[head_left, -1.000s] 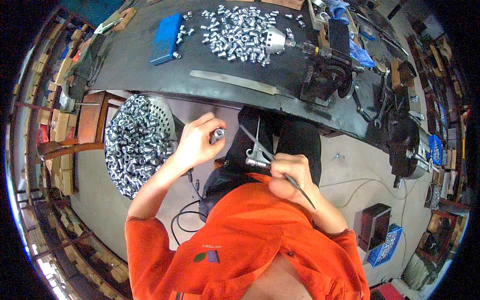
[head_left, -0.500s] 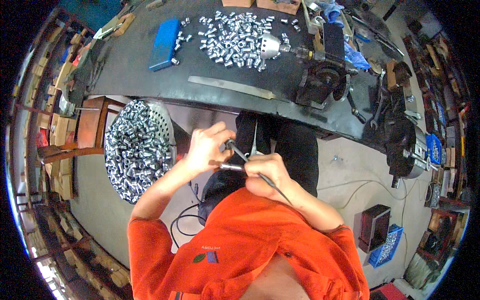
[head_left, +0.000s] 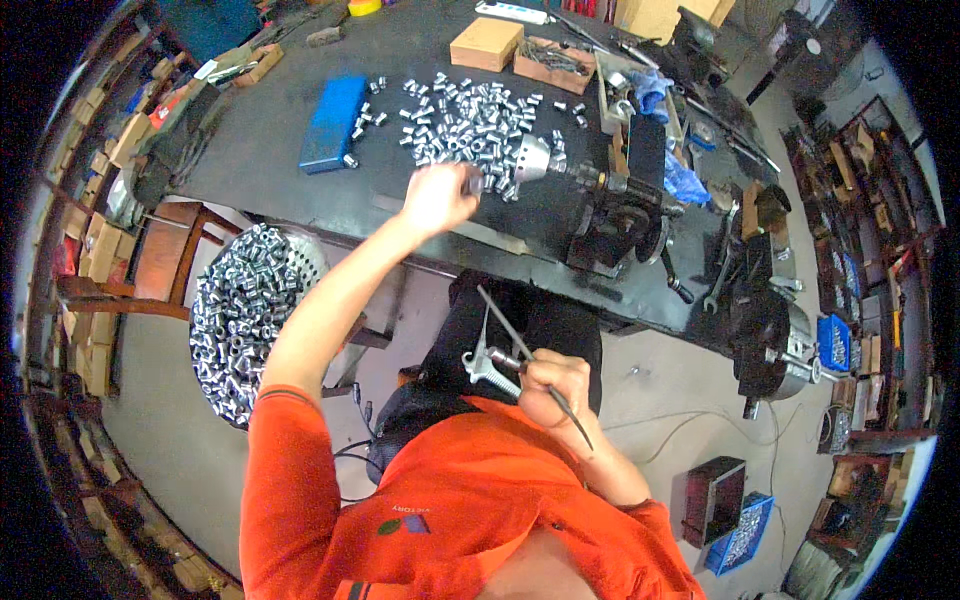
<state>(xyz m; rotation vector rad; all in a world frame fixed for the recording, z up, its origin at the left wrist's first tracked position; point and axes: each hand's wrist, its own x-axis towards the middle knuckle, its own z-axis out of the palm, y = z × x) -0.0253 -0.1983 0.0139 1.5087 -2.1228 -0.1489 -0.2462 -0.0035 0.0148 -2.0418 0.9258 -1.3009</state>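
Observation:
My left hand [head_left: 438, 200], blurred by motion, is over the bench's near edge beside a heap of small silver metal fittings [head_left: 470, 120]. Its fingers are closed on a small dark cylindrical part [head_left: 472, 182], too smeared to name exactly. Above my lap, my right hand [head_left: 557, 386] grips a thin grey file-like rod [head_left: 505, 322], slanting with both ends sticking out. A short dark-and-silver cylinder [head_left: 506, 359] also juts from that fist. Next to it, a silver trigger-type tool with a ridged shaft [head_left: 487, 370] shows against my dark trousers.
A perforated bowl [head_left: 308, 262] full of metal fittings stands left by a wooden chair [head_left: 165, 262]. On the bench are a blue box [head_left: 334, 122], a flat metal bar [head_left: 490, 236], a perforated cone [head_left: 532, 158] on a hand-cranked fixture [head_left: 615, 225], and a chuck-like machine [head_left: 770, 340] right.
My left hand has moved away from the rod, forward to the fittings heap. My right hand has shifted slightly right and down, still holding the rod. The view has tilted to show more bench.

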